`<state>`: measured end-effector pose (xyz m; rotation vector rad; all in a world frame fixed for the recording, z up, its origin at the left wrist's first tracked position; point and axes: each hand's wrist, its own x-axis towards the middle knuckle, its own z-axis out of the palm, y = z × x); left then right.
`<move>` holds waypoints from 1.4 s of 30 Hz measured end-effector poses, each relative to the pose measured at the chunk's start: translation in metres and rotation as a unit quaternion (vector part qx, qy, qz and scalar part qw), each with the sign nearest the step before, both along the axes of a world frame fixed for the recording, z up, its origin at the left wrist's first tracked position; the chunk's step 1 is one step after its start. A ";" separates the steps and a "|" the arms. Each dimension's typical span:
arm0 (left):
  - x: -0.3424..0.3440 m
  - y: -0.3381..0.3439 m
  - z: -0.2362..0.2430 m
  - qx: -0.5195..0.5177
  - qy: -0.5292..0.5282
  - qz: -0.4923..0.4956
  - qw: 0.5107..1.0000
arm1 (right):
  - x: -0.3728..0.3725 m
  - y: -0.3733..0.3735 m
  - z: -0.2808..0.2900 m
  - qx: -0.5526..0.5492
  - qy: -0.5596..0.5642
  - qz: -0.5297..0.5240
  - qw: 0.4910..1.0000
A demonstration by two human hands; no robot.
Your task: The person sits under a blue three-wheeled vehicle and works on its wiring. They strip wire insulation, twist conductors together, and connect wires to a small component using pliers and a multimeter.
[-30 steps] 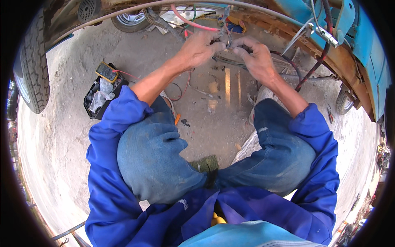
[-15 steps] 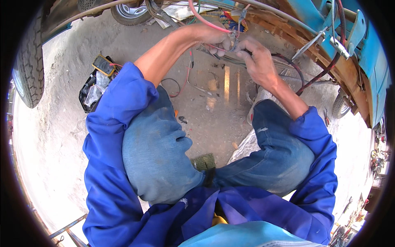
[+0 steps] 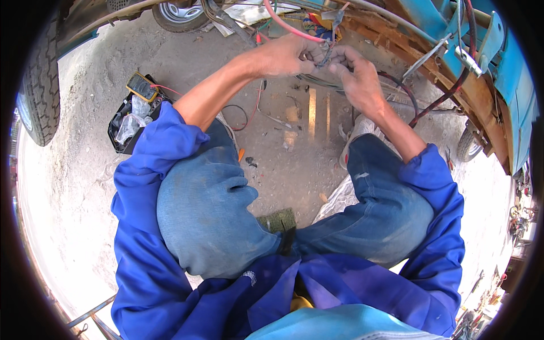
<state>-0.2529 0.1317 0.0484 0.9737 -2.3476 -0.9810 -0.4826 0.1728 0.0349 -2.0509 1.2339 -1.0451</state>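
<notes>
My left hand (image 3: 290, 55) and my right hand (image 3: 359, 80) meet at the far side, beneath the blue vehicle's edge. Between their fingertips is a small bundle of thin dark wires (image 3: 325, 55), which both hands pinch. A thick pink-red cable (image 3: 286, 24) curves down to this spot. Just behind my left wrist a small red clip (image 3: 259, 38) stands out. The exact wire ends are hidden by my fingers. On the ground to the left, a yellow multimeter (image 3: 141, 86) leans on a black tool case (image 3: 120, 129), with a red lead running toward my left arm.
Blue and rusty bodywork (image 3: 481, 113) with hanging dark cables (image 3: 453, 93) borders the right. A tyre (image 3: 42, 85) stands at far left, and a wheel (image 3: 180, 16) lies at the back. Loose wires and a green pad (image 3: 277, 220) are on the dusty ground.
My left hand has shifted slightly and its forearm has dropped to the left. The red clip now shows behind the wrist. My right hand stays nearly in place, still at the wires.
</notes>
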 end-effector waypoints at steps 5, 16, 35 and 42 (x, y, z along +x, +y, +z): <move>-0.011 0.008 -0.008 -0.112 -0.070 0.051 0.990 | 0.000 -0.003 0.000 -0.048 0.055 0.004 0.997; -0.021 0.021 -0.025 -0.349 -0.055 0.151 0.923 | -0.005 -0.010 -0.001 0.044 0.044 0.000 0.998; -0.008 -0.001 -0.021 -0.683 -0.033 0.045 0.728 | 0.000 -0.011 0.004 0.238 -0.094 -0.035 0.966; -0.014 -0.002 -0.021 -0.655 -0.024 0.035 0.755 | 0.002 -0.011 0.001 0.143 -0.062 -0.052 0.986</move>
